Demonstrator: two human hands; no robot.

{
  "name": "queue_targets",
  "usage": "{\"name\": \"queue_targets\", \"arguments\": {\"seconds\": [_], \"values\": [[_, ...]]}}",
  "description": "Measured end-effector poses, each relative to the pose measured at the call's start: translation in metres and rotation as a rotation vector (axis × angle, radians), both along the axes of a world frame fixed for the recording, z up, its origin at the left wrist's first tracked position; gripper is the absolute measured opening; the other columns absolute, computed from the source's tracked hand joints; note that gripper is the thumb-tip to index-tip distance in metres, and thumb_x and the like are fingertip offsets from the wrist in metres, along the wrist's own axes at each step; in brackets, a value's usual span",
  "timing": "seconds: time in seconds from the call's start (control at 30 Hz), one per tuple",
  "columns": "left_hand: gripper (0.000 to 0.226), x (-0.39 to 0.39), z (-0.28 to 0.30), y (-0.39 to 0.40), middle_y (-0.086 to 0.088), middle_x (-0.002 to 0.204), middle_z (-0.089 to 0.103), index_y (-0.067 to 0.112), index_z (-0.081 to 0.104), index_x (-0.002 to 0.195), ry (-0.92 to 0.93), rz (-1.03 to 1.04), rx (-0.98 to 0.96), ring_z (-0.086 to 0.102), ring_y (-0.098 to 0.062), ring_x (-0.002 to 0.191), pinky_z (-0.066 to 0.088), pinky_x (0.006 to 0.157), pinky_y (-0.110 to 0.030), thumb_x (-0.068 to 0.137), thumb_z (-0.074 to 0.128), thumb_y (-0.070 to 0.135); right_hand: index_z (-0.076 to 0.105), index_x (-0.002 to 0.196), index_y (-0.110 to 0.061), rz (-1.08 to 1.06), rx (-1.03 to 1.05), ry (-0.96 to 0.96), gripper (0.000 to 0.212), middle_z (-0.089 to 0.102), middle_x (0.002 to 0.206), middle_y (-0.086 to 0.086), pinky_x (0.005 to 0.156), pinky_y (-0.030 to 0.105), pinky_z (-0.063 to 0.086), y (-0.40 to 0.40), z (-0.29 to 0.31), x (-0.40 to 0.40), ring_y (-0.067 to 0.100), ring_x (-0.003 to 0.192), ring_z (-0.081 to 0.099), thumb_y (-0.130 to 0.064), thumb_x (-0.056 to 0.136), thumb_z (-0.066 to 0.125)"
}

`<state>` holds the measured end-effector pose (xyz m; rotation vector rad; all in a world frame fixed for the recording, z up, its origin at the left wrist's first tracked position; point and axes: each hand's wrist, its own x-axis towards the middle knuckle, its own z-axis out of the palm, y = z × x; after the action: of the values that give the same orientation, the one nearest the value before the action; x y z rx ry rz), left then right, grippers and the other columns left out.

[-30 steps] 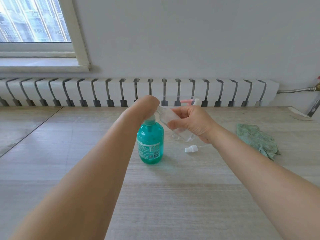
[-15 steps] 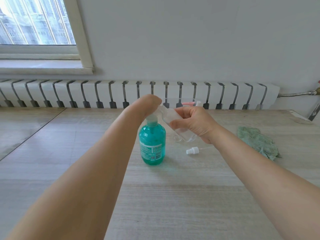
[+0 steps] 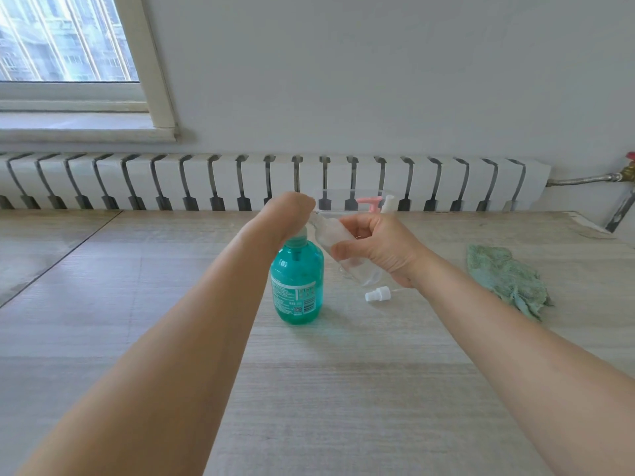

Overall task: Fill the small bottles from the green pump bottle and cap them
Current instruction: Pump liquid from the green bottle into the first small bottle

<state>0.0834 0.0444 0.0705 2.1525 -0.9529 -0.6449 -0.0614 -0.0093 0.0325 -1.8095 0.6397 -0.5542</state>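
Filling step in hand. Left hand bears down on the pump head of the green bottle, centre table; its fingers are hidden, so I cannot tell how they lie. Right hand grips a clear small bottle, tilted, mouth towards the spout. White cap lies at 3 o'clock of the green bottle. Next, by my judgement: keep mouth under spout, pump, then cap

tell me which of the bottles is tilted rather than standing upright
The small clear bottle held in the right hand; it leans with its neck toward the pump of the green pump bottle, which stands upright on the table.
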Motion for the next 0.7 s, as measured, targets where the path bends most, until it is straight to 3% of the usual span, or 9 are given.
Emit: {"name": "queue_targets", "arguments": {"seconds": [0.13, 0.2, 0.3, 0.4, 0.5, 0.57, 0.7], "values": [[0.039, -0.002, 0.008, 0.01, -0.005, 0.09, 0.056, 0.011, 0.049, 0.117, 0.134, 0.055, -0.067, 0.05, -0.014, 0.075, 0.034, 0.052, -0.026, 0.096, 0.037, 0.042, 0.065, 0.113, -0.015, -0.024, 0.12, -0.054, 0.042, 0.069, 0.108, 0.001, 0.093, 0.042, 0.048, 0.002, -0.004, -0.003, 0.024, 0.103, 0.061, -0.012, 0.073, 0.076], [0.048, -0.001, 0.01, 0.011, -0.004, 0.09, 0.056, 0.011, 0.045, 0.126, 0.114, 0.035, -0.093, 0.047, -0.011, 0.07, 0.029, 0.048, -0.025, 0.096, 0.033, 0.046, 0.065, 0.114, -0.012, -0.039, 0.18, -0.096, 0.045, 0.069, 0.108, 0.005, 0.099, 0.05, 0.044, 0.001, -0.005, -0.004, 0.027, 0.105, 0.061, -0.012, 0.07, 0.076], [0.06, -0.001, 0.01, 0.015, -0.007, 0.111, 0.056, 0.012, 0.042, 0.133, 0.131, 0.017, -0.131, 0.047, -0.01, 0.07, 0.033, 0.054, -0.025, 0.094, 0.028, 0.055, 0.066, 0.112, -0.011, -0.019, 0.195, -0.137, 0.052, 0.07, 0.107, 0.005, 0.104, 0.05, 0.04, 0.001, -0.004, -0.006, 0.024, 0.107, 0.062, -0.019, 0.062, 0.076], [0.071, -0.002, 0.008, 0.015, -0.008, 0.119, 0.055, 0.01, 0.051, 0.126, 0.152, 0.051, -0.201, 0.052, -0.018, 0.087, 0.036, 0.076, -0.031, 0.088, 0.029, 0.066, 0.065, 0.114, -0.012, -0.018, 0.186, -0.131, 0.054, 0.071, 0.107, 0.001, 0.104, 0.046, 0.039, 0.001, -0.003, -0.009, 0.02, 0.107, 0.062, -0.021, 0.062, 0.075], [0.059, -0.007, 0.01, 0.012, -0.01, 0.107, 0.058, 0.011, 0.059, 0.091, -0.148, 0.167, -0.292, 0.051, -0.026, 0.097, 0.041, 0.087, -0.039, 0.089, 0.031, 0.062, 0.064, 0.116, -0.014, -0.04, 0.19, -0.132, 0.052, 0.07, 0.109, 0.0, 0.096, 0.039, 0.041, -0.002, -0.003, -0.015, 0.017, 0.107, 0.061, -0.018, 0.066, 0.076], [0.041, -0.019, 0.016, 0.01, -0.011, 0.103, 0.058, 0.015, 0.048, 0.069, -0.397, 0.2, -0.384, 0.048, -0.028, 0.101, 0.04, 0.09, -0.041, 0.091, 0.036, 0.047, 0.064, 0.115, -0.015, -0.053, 0.206, -0.143, 0.054, 0.07, 0.111, 0.0, 0.099, 0.039, 0.041, -0.003, -0.003, -0.021, 0.017, 0.11, 0.061, -0.018, 0.063, 0.077], [0.024, -0.049, 0.022, -0.001, -0.004, 0.102, 0.056, 0.012, 0.062, 0.091, -0.562, 0.09, -0.567, 0.047, -0.022, 0.099, 0.037, 0.084, -0.029, 0.092, 0.042, 0.025, 0.064, 0.114, -0.015, -0.1, 0.205, -0.138, 0.044, 0.07, 0.112, 0.002, 0.106, 0.049, 0.036, -0.01, -0.004, -0.039, 0.022, 0.112, 0.06, -0.008, 0.072, 0.076]]}}
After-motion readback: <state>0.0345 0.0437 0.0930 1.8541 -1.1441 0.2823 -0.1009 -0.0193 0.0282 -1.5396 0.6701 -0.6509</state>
